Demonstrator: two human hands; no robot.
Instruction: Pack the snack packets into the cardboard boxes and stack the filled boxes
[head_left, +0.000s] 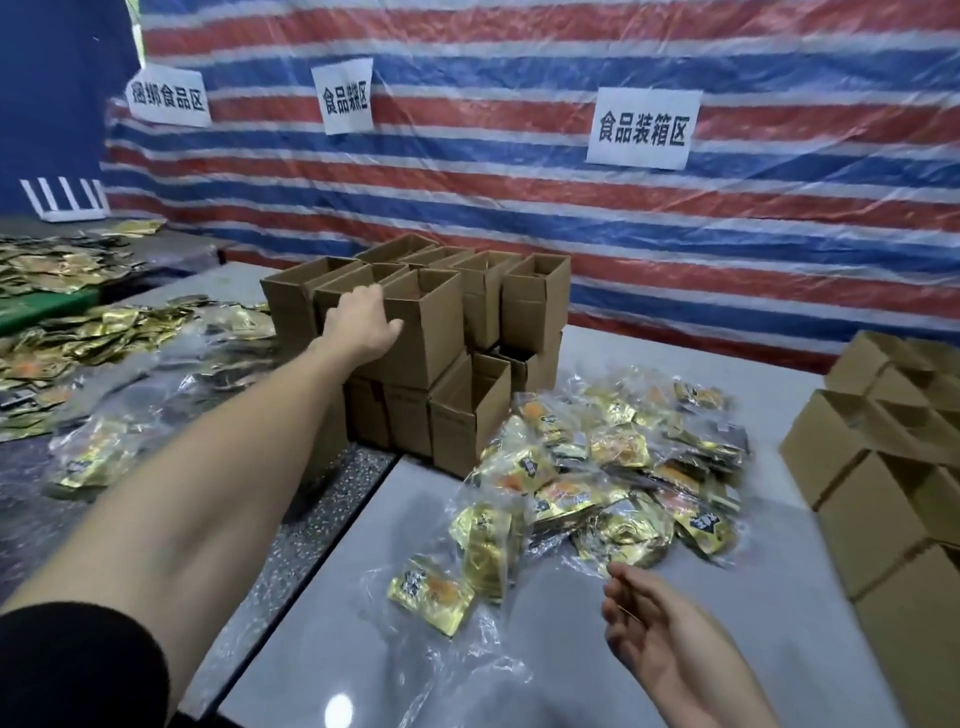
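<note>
My left hand (361, 325) reaches far forward and grips the near wall of an open cardboard box (431, 332) on the upper layer of a two-layer cluster of open boxes (535, 301). Its fingers go over the rim, with the thumb on the outside. My right hand (652, 621) hovers low at the near right, palm turned inward, fingers relaxed, holding nothing. A heap of gold snack packets in clear bags (613, 467) lies on the grey table (727, 597) between the boxes and my right hand. One bagged packet (431, 595) lies nearest to me.
More cardboard boxes (893, 467) stand stacked at the right edge. Loose gold packets (78, 338) cover the darker tables on the left. A striped tarpaulin with paper signs (641, 127) closes off the back.
</note>
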